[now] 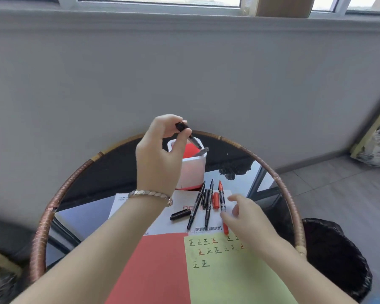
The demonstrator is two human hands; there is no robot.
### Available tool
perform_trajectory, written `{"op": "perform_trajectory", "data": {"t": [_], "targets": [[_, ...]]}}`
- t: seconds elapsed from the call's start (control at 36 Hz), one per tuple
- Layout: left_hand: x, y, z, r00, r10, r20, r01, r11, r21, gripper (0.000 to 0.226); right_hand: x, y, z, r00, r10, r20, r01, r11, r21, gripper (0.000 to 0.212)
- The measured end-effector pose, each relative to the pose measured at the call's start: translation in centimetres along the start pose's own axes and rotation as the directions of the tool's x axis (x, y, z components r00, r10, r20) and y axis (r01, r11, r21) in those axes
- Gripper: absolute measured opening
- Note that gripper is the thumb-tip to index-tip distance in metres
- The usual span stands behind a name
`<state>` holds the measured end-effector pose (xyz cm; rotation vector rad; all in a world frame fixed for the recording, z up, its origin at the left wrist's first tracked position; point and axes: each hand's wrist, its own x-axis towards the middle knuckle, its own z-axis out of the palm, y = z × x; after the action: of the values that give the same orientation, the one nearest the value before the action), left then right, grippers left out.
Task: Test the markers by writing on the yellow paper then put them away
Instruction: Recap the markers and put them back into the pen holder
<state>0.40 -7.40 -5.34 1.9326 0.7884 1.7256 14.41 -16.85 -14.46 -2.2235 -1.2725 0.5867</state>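
My left hand (pixel 160 156) is raised over the white and red pen holder (pixel 193 170), pinching a black marker (pixel 188 133) whose tip points down into the holder. Another marker (pixel 203 151) stands inside it. My right hand (pixel 248 218) hovers with fingers spread, its fingertips at the red marker (pixel 222 202). Two black markers (pixel 196 205) (pixel 209 202), a loose black cap (pixel 180 215) and a red cap (pixel 215 200) lie on a white printed sheet (pixel 178 202). The yellow paper (pixel 233 273) at the front bears several written characters.
A red sheet (pixel 154 266) lies left of the yellow paper. All sit on a round glass table with a wound rattan rim (pixel 44 227). A black-lined bin (pixel 336 255) stands at the right, and a grey wall rises behind.
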Motion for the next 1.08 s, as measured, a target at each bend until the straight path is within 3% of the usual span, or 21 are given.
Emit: {"op": "perform_trajectory", "data": {"t": [0.14,0.22,0.31,0.39,0.44,0.47,0.53,0.58,0.69,0.81,0.92,0.94,1.0,1.03,1.08], "targets": [[0.3,-2.8,1.4,0.979,-0.072,0.193,0.018,0.963,0.269,0.011,0.6,-0.4,0.3,1.0,0.009,0.008,-0.008,0.997,-0.079,0.048],[0.5,-3.4,1.6,0.951,0.006,0.31,-0.133,0.911,0.39,0.012,0.8,-0.6,0.2,0.999,0.029,0.017,-0.028,0.997,-0.076,0.049],[-0.1,-3.7,1.8,0.939,0.081,0.335,-0.247,0.836,0.49,0.031,1.0,-0.4,0.1,0.996,0.085,0.026,-0.084,0.996,-0.022,0.055],[-1.7,-2.9,2.0,0.904,0.283,0.322,-0.409,0.792,0.454,0.028,1.0,0.1,-0.3,0.99,0.137,0.022,-0.138,0.989,0.046,0.044],[-3.3,-2.6,2.4,0.854,0.358,0.377,-0.489,0.799,0.349,0.027,1.0,0.7,-0.7,0.993,0.114,-0.004,-0.113,0.99,0.084,0.019],[-4.2,-2.8,2.8,0.832,0.346,0.433,-0.498,0.809,0.311,0.028,0.9,0.9,-0.9,0.995,0.093,-0.025,-0.091,0.992,0.089,0.001],[-5.6,-3.3,3.4,0.776,0.232,0.586,-0.473,0.829,0.297,0.03,0.7,1.6,-1.4,0.996,0.064,-0.055,-0.056,0.991,0.123,0.017],[-6.5,-3.3,4.1,0.692,0.006,0.722,-0.386,0.848,0.363,0.034,0.6,2.1,-2.2,0.994,0.063,-0.086,-0.053,0.992,0.115,0.012],[-6.5,-4.1,5.5,0.542,-0.32,0.777,-0.317,0.779,0.541,0.049,0.0,3.0,-3.1,0.992,0.007,-0.126,0.004,0.997,0.081,0.023],[-6.2,-4.1,6.2,0.491,-0.419,0.763,-0.269,0.761,0.591,0.046,-0.4,3.8,-3.5,0.991,0.006,-0.136,0.002,0.998,0.056,0.023],[-6.6,-4.2,6.2,0.547,-0.292,0.785,-0.324,0.79,0.52,0.039,-0.6,4.3,-3.6,0.986,0.019,-0.164,-0.009,0.998,0.061,0.024],[-6.7,-4.1,6.1,0.594,-0.268,0.758,-0.248,0.836,0.489,0.037,-0.6,4.3,-3.6,0.984,0.015,-0.175,-0.003,0.998,0.068,0.023],[-6.7,-3.2,5.5,0.669,-0.343,0.659,0.086,0.917,0.39,0.03,-0.7,4.3,-3.6,0.981,0.008,-0.193,0.006,0.997,0.072,0.02],[-6.6,-2.6,5.2,0.668,-0.422,0.613,0.293,0.906,0.304,0.026,-0.8,4.2,-3.7,0.98,0.002,-0.197,0.012,0.997,0.071,0.019],[-6.4,-1.8,4.4,0.626,-0.57,0.532,0.625,0.775,0.095,0.026,-0.9,4.0,-3.7,0.978,-0.005,-0.207,0.025,0.996,0.09,0.017]]}}
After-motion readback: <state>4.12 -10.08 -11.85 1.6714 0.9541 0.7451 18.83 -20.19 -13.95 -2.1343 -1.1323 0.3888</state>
